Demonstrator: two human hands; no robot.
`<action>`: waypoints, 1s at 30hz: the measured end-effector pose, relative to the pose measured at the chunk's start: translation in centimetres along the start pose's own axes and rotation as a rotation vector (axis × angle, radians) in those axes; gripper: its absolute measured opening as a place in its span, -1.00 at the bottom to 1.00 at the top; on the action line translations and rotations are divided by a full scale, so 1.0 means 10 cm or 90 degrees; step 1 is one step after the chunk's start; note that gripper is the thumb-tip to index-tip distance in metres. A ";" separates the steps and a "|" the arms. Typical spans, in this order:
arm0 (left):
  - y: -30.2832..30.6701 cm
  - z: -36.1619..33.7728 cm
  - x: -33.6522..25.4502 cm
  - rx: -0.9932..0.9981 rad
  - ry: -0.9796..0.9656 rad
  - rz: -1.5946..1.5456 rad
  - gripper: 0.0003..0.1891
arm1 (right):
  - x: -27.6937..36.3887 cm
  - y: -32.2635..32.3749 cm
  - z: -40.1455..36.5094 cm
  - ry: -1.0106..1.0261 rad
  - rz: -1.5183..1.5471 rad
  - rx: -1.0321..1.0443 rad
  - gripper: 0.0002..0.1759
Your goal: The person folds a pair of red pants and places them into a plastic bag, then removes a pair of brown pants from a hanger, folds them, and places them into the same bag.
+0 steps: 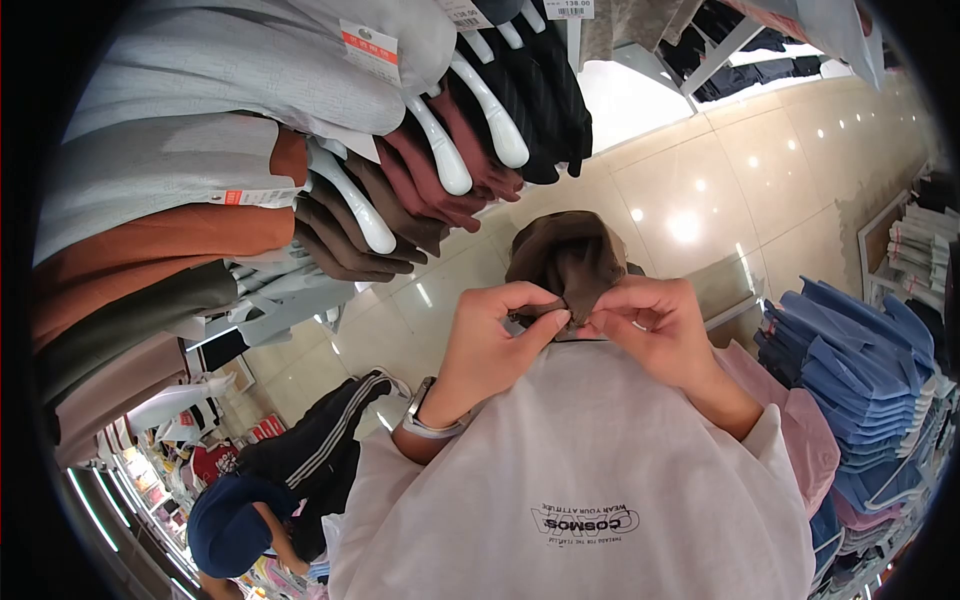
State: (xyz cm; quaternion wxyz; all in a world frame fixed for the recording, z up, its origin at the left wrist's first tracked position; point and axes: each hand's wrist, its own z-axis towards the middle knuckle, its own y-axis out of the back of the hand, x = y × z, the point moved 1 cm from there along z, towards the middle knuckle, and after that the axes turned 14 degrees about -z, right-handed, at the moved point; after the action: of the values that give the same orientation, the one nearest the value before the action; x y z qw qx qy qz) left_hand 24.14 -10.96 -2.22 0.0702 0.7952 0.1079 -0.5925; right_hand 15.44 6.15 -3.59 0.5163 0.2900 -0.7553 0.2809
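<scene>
A dark brown garment (565, 250) hangs bunched in front of my chest, its upper part folded over into a hollow. My left hand (505, 325), with a watch (432, 412) on its wrist, pinches the near edge of the cloth between thumb and forefinger. Close beside it, my right hand (650, 320) pinches the same edge, its other fingers curled. Both sets of fingertips almost meet at the cloth. The lower part of the garment is hidden behind my hands and my white T-shirt (580, 450).
Clothes on white hangers (440, 145) fill a rack at the upper left, with price tags (368, 52) on some. Blue shirts (850, 360) hang at the right. A person in a dark blue top (235, 525) bends at the lower left. Shiny floor tiles (660, 185) lie ahead.
</scene>
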 end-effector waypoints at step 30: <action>-0.19 0.15 0.15 0.108 0.061 -0.206 -0.84 | -0.21 0.14 0.05 0.105 0.128 0.011 -0.71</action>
State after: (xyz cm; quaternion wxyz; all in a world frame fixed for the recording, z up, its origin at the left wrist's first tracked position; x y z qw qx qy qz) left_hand 22.69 -9.36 -4.10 -0.0983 0.7977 0.1875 -0.5646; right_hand 14.72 7.07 -5.89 0.5432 0.1932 -0.7332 0.3607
